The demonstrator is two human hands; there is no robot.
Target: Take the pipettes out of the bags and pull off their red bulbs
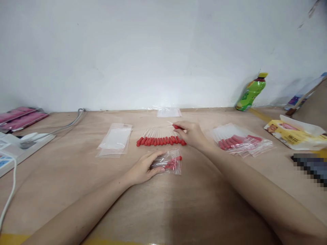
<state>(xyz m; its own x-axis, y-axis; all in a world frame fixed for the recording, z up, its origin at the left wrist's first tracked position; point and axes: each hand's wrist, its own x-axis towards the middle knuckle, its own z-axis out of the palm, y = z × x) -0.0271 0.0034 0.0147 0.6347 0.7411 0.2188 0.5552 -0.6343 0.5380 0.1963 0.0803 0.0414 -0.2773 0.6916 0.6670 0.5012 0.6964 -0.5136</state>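
My left hand (144, 167) rests on the table, its thumb and fingers closed about a clear zip bag (177, 168) that has a few red-handled pieces in it. One red end sticks out at the bag's right edge. Above the row, my right hand (190, 131) pinches a small tool with a red handle (176, 126) and a thin pale shaft pointing left. Below it a fanned row of the same red-handled tools (158, 141) lies with handles towards me and shafts towards the wall. The exact kind of tool is too small to tell.
Flat clear bags (116, 136) lie left of the row, another bag (168, 112) by the wall. Filled bags (232, 141) are piled right. Farther out are a power strip (38, 144), pink packs (24, 119), a green bottle (251, 92), a yellow box (291, 134) and a pixelated dark object (310, 166).
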